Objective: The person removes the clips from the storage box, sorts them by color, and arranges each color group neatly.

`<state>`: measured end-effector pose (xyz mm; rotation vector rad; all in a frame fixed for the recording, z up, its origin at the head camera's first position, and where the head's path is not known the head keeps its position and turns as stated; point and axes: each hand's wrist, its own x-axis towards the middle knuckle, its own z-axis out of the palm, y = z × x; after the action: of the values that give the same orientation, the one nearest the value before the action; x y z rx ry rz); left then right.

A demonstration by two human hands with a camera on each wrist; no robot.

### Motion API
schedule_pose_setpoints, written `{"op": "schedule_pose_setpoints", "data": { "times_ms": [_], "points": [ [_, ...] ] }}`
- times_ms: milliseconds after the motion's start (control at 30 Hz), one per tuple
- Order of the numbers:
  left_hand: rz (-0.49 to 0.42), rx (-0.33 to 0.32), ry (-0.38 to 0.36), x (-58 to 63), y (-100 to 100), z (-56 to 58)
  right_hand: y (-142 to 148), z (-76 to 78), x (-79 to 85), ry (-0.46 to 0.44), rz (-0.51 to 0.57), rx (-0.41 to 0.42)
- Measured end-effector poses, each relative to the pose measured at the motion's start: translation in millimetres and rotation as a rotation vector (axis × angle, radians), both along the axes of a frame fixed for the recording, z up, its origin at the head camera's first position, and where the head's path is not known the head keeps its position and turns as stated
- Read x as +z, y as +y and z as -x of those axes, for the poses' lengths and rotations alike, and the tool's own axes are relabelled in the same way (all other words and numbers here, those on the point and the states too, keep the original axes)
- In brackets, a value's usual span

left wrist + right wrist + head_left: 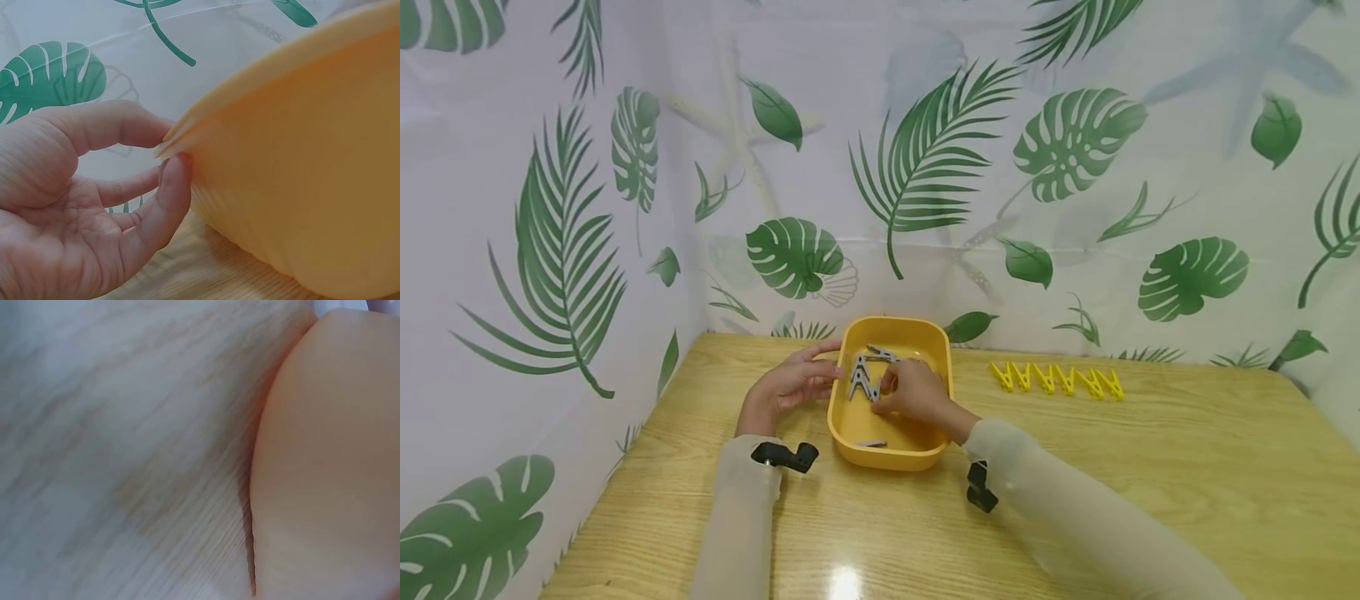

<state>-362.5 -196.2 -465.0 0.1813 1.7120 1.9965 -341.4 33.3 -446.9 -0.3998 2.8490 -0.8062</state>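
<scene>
A yellow plastic basin (841, 417) stands on the table with several grey clothespins (860, 371) inside it. On its left side, my left hand (786, 387) holds the rim; in the left wrist view the thumb and a finger of that hand (69, 187) meet at the basin's lip (206, 115). My right hand (917, 392) reaches into the basin from the right, fingers bent, and pinches a grey clothespin at the end of the left group. Its fingers partly cover that clothespin. The right wrist view shows only the basin's outer wall (331, 456) and wood.
Several yellow clothespins (1047, 379) lie in a row to the right of the basin. One grey clothespin (871, 443) rests apart near the basin's front wall. A leaf-patterned sheet (940, 275) hangs behind and left of the wooden table (1075, 467).
</scene>
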Motion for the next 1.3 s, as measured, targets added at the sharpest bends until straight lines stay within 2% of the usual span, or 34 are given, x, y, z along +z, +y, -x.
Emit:
{"op": "schedule_pose_setpoints", "data": {
  "times_ms": [133,333,633,867,1000,1300],
  "points": [
    [0.007,-0.001,-0.003,-1.8,-1.2,1.0,0.2,1.4,-1.1,-0.024,0.037,-0.004],
    [0.023,-0.002,0.008,-5.0,-1.9,2.6,2.9,4.5,-2.5,-0.093,0.15,-0.036],
    [0.01,0.023,-0.002,-4.8,-1.6,2.0,2.8,6.8,-1.5,-0.12,0.245,-0.055],
    [0.028,0.041,-0.013,-4.4,-0.8,2.0,2.6,4.3,-0.9,-0.031,0.279,-0.063],
    [0.019,0.037,-0.015,-4.8,-0.9,2.9,1.9,3.3,0.0,0.043,0.261,-0.053],
    [0.0,0.037,-0.014,-4.1,-0.1,2.0,-0.7,0.3,0.1,0.141,0.243,-0.009]
  ]
}}
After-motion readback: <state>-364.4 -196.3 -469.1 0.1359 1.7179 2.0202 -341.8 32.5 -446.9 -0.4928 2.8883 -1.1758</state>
